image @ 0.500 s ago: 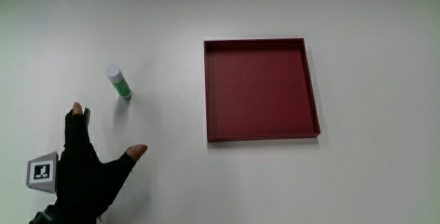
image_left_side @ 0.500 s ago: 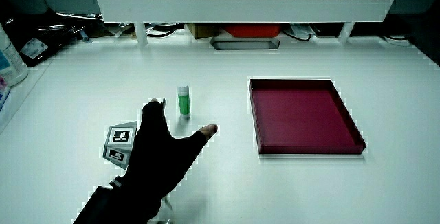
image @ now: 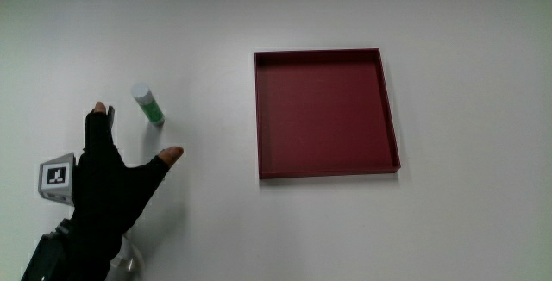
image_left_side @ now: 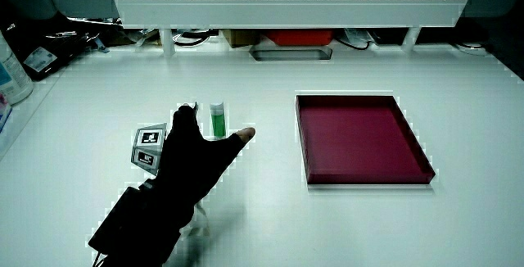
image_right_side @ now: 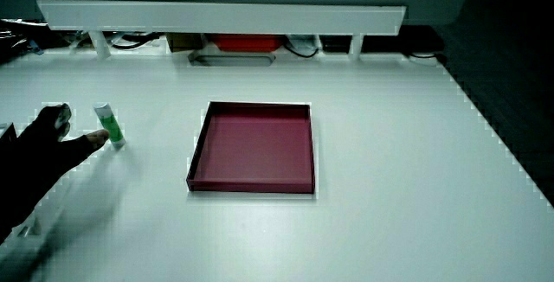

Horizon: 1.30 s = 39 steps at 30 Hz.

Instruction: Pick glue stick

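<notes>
The glue stick [image: 147, 103], green with a white cap, stands upright on the white table; it also shows in both side views [image_left_side: 218, 118] [image_right_side: 109, 126]. The gloved hand [image: 112, 182] hovers just nearer to the person than the stick, with fingers spread and holding nothing. Its thumb and forefinger reach toward either side of the stick without touching it. The hand appears in both side views [image_left_side: 192, 156] [image_right_side: 39, 161]. A patterned cube [image: 55, 179] sits on its back.
A shallow dark red tray [image: 388, 109] lies on the table beside the glue stick, also in both side views [image_left_side: 307, 136] [image_right_side: 201, 144]. A low white partition [image_left_side: 286, 9] runs along the table's edge farthest from the person.
The hand has moved closer to the glue stick, fingers still spread. The stick and the tray have not moved.
</notes>
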Tool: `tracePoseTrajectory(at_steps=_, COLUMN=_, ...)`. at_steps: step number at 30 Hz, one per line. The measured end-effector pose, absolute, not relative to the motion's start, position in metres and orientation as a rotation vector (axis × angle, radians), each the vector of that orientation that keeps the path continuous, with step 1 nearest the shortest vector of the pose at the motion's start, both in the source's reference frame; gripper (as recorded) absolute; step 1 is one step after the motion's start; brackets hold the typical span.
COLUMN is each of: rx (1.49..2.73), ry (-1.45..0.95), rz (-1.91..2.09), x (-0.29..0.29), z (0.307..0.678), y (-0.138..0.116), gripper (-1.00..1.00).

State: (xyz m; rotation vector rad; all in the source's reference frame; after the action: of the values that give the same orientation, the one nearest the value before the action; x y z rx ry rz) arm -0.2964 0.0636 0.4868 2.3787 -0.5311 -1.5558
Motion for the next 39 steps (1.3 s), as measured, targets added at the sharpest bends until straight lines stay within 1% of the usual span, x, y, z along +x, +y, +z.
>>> tracePoseTrajectory(at_steps=3, rx=2.316, ry=-0.572, rz=-1.593, x=-0.299, z=0.496, y=0.057, gripper=0.0)
tracePoseTrajectory(at_steps=4, rx=2.323, ry=-0.567, rz=-1.585, x=-0.302, z=0.502, y=0.054, gripper=0.0)
tracePoseTrajectory(at_steps=7, rx=2.305, ry=-0.588, rz=-1.629, x=-0.3, z=0.504, y=0.045, gripper=0.0)
tracePoseTrajectory(at_steps=15, rx=2.325, ry=-0.598, rz=-1.626, x=-0.298, z=0.517, y=0.025, gripper=0.0)
tracePoseTrajectory(at_steps=16, rx=2.322, ry=-0.625, rz=-1.595, x=-0.297, z=0.517, y=0.023, gripper=0.0)
tracePoseTrajectory(at_steps=21, rx=2.335, ry=-0.611, rz=-1.607, x=-0.295, z=0.52, y=0.017, gripper=0.0)
tracePoseTrajectory(at_steps=28, rx=2.328, ry=-0.621, rz=-1.613, x=-0.294, z=0.52, y=0.015, gripper=0.0)
tracePoseTrajectory(at_steps=29, rx=2.313, ry=-0.633, rz=-1.635, x=-0.294, z=0.519, y=0.015, gripper=0.04)
tracePoseTrajectory(at_steps=33, rx=2.363, ry=-0.691, rz=-1.655, x=-0.301, z=0.522, y=0.018, gripper=0.2)
tracePoseTrajectory(at_steps=39, rx=2.393, ry=-0.74, rz=-1.666, x=-0.306, z=0.525, y=0.018, gripper=0.44)
